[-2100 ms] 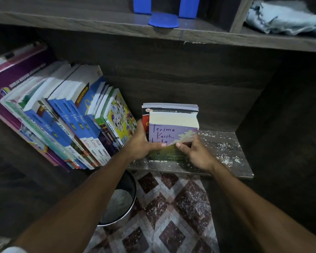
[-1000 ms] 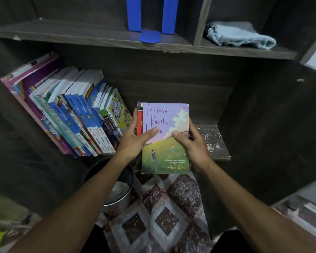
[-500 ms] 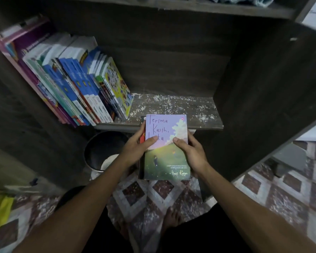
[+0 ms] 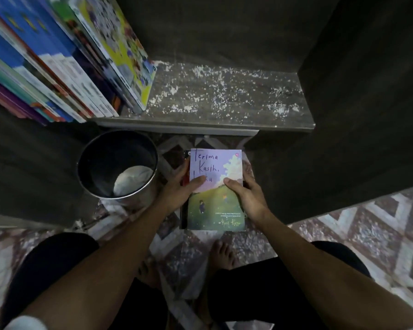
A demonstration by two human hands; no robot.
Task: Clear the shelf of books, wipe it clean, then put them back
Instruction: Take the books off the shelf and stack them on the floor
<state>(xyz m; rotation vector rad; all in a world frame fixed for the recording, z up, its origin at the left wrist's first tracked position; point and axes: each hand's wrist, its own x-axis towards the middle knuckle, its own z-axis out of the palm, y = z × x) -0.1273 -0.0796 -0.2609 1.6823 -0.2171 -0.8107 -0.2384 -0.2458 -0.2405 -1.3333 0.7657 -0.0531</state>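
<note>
Both hands are busy: left hand [image 4: 177,190] and right hand [image 4: 249,196] clamp a purple-covered book [image 4: 216,203] between them, thumbs pressed on the cover and fingers curled round its side edges. It sits dead centre of the frame, low over the patterned floor [image 4: 367,234], just in front of the shelf [image 4: 224,98] and clear of it. Peeking out under its left edge is a second book [image 4: 186,181], red and black, carried in the same grip. How far along? Early, by my reckoning: the right stretch of the shelf is bare and speckled with white flakes, but a row of leaning books [image 4: 57,67] in the upper left has yet to come off. The wiping looks unstarted, and the putting back is a long way off. The count, then: two hands, two books in hand as far as I can see, and one leaning row of perhaps ten or more, too tightly packed, blurred and cropped to number exactly. One metal bin [image 4: 91,167] stands at centre left, with one pale wad [image 4: 132,179] inside; cloth or paper, I cannot tell.
</note>
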